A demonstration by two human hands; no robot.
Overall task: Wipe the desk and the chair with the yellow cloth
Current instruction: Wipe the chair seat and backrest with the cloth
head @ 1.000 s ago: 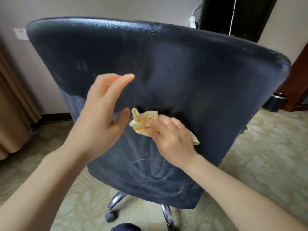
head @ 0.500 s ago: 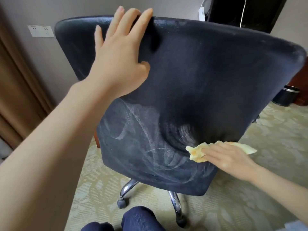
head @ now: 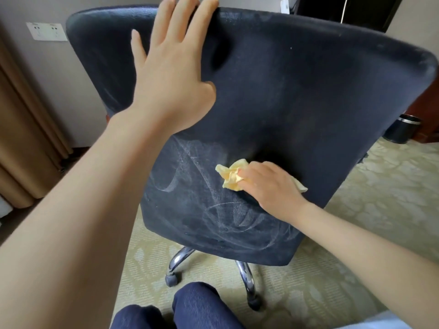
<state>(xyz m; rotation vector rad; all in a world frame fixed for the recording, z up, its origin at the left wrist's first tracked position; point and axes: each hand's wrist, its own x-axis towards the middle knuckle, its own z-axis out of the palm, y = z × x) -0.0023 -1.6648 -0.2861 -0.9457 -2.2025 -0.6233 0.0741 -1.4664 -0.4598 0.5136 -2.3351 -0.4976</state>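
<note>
The chair point(head: 297, 91) fills most of your view: a broad, curved backrest in dark blue napped fabric, its lower half streaked with pale, arcing wipe marks. Beneath it lies a pale green carpet point(head: 380, 198) with a raised leafy pattern, and tan curtains point(head: 23, 138) hang in heavy folds at the left. Your left hand point(head: 171, 74) lies flat against the upper backrest, fingers straight and spread, the tips reaching its top edge. Your right hand point(head: 270, 186) grips the yellow cloth point(head: 231, 176), fingers bent over it, pressing it to the lower middle of the backrest. The cloth is crumpled and soft, bunched ends poking out on both sides of the hand. Polished chrome legs point(head: 178, 257) curve down to dark casters.
</note>
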